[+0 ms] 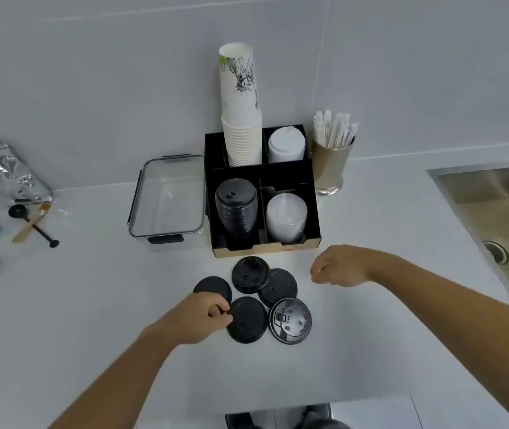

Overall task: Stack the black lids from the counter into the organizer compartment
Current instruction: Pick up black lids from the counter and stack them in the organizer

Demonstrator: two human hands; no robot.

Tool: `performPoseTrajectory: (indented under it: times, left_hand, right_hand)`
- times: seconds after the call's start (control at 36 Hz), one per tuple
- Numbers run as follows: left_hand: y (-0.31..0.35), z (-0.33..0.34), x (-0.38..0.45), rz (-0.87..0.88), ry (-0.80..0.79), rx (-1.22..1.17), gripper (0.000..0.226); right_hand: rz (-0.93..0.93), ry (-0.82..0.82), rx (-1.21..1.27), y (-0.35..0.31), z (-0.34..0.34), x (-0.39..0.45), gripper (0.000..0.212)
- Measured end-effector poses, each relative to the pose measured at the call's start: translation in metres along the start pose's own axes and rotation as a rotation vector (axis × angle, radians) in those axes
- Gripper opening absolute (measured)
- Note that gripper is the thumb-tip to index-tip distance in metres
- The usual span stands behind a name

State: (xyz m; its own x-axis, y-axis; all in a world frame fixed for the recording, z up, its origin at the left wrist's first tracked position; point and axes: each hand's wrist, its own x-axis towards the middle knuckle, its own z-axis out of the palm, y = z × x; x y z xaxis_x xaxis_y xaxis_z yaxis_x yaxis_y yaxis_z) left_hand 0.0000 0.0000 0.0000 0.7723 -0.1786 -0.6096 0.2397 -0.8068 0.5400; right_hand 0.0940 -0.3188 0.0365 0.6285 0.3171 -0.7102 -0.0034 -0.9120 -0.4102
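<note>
Your left hand (199, 317) sits lowest and closest, its fingers (220, 308) curled together at the rim of the near-left black lid (247, 320); they look pinched on its edge, though you cannot tell whether the lid is truly gripped or only touched. Five loose black lids lie in a tight cluster on the white worktop (92, 320), just in front of the black organizer (265, 246): that one, a glossy lid (290, 320) touching its right side, a far-left lid (213, 287) partly under your knuckles, and two overlapping ones at the back (250, 274) (278, 286). Your right hand (340, 267) hovers to the right of the cluster, near the organizer's front edge, fingers loosely bent, slightly apart and holding nothing. The step in hand looks like the pick-up of a lid, with all five not yet stacked. The target is the front-left compartment, where a tall stack of black lids (236, 209) already stands, leaning a little. Next you would need to lift the lid clear of its neighbours without dragging them, carry it forward over the organizer's low front wall, and seat it squarely on that stack. Keep away from the clear lids (285, 218) in the compartment beside it.
</note>
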Motion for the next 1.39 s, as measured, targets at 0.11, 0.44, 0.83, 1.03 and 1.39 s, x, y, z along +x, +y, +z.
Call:
performPoseTrajectory:
  times: [0.11, 0.44, 0.83, 1.03, 1.39]
  left_hand:
    - [-0.004, 0.027, -0.007, -0.069, 0.09, -0.137, 0.023]
    - [0.016, 0.087, -0.017, -0.212, 0.162, -0.719, 0.01]
    - [0.061, 0.119, -0.01, -0.292, 0.142, -0.957, 0.014]
    - [0.067, 0.122, -0.005, -0.297, 0.121, -0.984, 0.012]
    - [0.068, 0.122, -0.006, -0.245, 0.213, -0.921, 0.029]
  right_hand:
    - [0.029, 0.003, 0.144, 0.009, 0.025, -0.003, 0.033]
    - [0.064, 0.091, 0.67, 0.041, 0.085, -0.006, 0.018]
    - [0.105, 0.162, 0.883, 0.043, 0.114, 0.015, 0.019]
    - [0.111, 0.147, 0.813, 0.043, 0.117, 0.017, 0.039]
    - [0.095, 0.185, 0.845, 0.045, 0.117, 0.011, 0.023]
